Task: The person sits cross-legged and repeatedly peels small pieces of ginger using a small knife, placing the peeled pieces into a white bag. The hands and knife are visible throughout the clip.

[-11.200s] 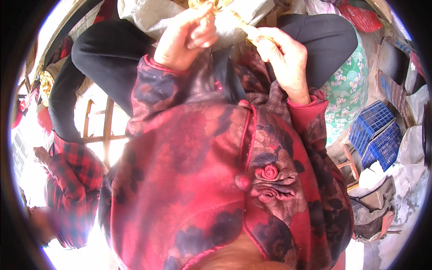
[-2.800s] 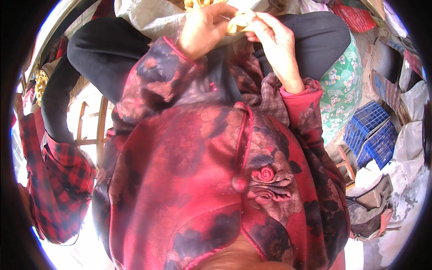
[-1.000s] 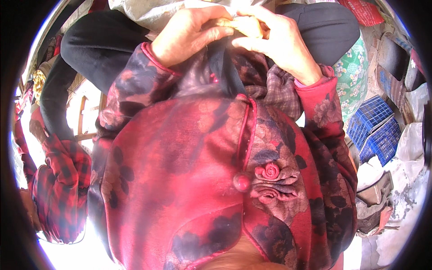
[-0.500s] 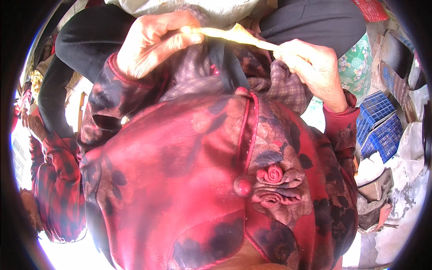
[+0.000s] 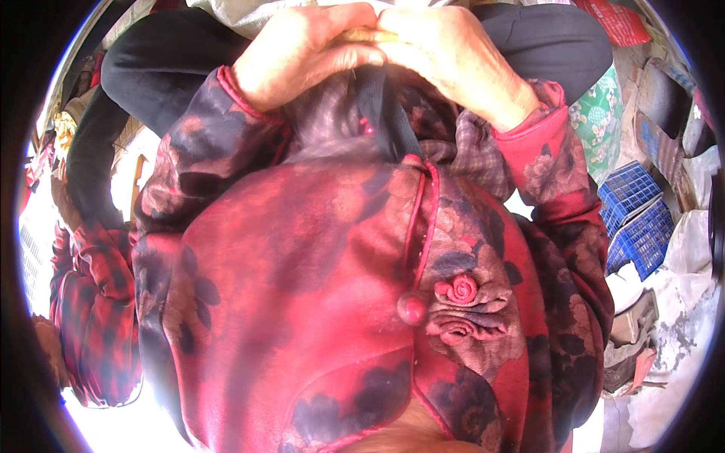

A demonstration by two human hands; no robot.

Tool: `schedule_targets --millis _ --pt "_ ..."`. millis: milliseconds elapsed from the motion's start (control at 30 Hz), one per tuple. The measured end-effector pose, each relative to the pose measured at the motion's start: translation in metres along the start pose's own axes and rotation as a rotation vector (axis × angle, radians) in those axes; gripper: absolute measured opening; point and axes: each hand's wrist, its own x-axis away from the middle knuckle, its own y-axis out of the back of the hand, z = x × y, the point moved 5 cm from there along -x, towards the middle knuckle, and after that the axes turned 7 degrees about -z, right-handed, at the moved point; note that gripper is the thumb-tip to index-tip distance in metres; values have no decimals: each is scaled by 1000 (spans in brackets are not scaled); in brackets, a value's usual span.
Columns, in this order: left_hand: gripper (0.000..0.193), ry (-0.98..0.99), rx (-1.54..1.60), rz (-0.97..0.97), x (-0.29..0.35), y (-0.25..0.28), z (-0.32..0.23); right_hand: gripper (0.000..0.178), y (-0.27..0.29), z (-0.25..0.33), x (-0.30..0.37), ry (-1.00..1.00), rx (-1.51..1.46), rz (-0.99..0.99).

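My left hand point(image 5: 302, 49) and my right hand point(image 5: 457, 60) are pressed together at the top of the view, over my lap. Both close on a thin pale yellow strip point(image 5: 366, 35), of which only a short piece shows between the fingers. My red flowered jacket point(image 5: 325, 279) fills most of the view below the hands. Black trousers point(image 5: 151, 64) cover my knees on either side of the hands, and a grey cloth point(image 5: 242, 11) lies across the lap beyond them.
Blue plastic crates point(image 5: 638, 226) stand at the right, with a green patterned bag point(image 5: 596, 128) above them and rubble and pale sacks point(image 5: 680, 317) below. A red checked garment point(image 5: 94, 317) hangs at the lower left. A wooden stool frame point(image 5: 140, 177) shows at the left.
Half a second ago my hands were apart with the strip stretched out between them. Now they have come together and the strip is almost hidden in the fingers.
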Motion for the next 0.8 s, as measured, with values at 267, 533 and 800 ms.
schedule_targets --millis 267,533,800 --pt "26 -244 -312 100 -3 0 -19 13 25 7 21 -56 20 224" --pt "24 -164 -202 86 4 -21 -14 15 30 4 44 -326 -108 238" --pt "20 -167 -380 -22 -11 2 -3 19 54 -20 46 -582 -217 46"
